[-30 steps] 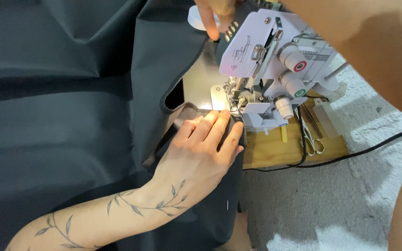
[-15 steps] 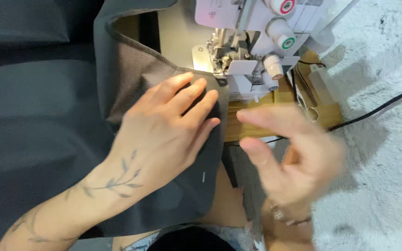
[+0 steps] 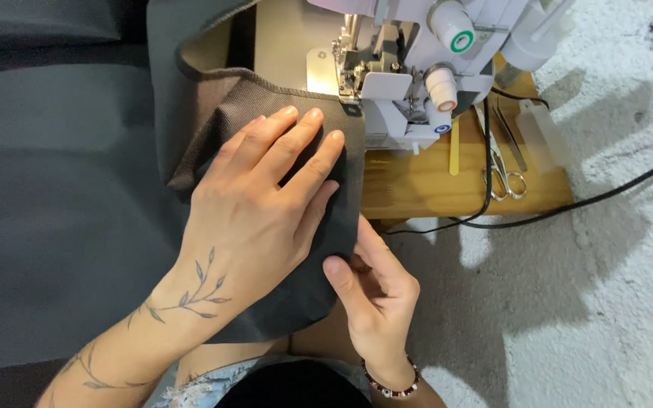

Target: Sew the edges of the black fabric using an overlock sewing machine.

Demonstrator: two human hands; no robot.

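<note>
We see the dark fabric (image 3: 62, 189) spread over the left of the scene, its brown-grey folded edge running up to the serger (image 3: 417, 68) at the far centre. The serger stands on a wooden board (image 3: 417, 181), which rests on a pale rough floor (image 3: 606, 302).

The left hand (image 3: 258, 204) lies flat and open on the fabric, fingers spread and pointing toward the presser foot (image 3: 353, 83), pressing the layers down just near of it. The right hand (image 3: 376, 295), lower and to the right, pinches the fabric's right edge between thumb and curled fingers; a beaded bracelet (image 3: 391, 385) sits at its wrist.

We judge the step to be guiding the edge into the serger. To do it well, we would keep the flat hand's pressure even, its fingertips short of the foot, and let the right hand hold the edge straight and aligned so the layers do not shift.

Scissors (image 3: 504, 170) and a yellow stick (image 3: 455, 147) lie on the board to the right, beside a black cable (image 3: 606, 193).
</note>
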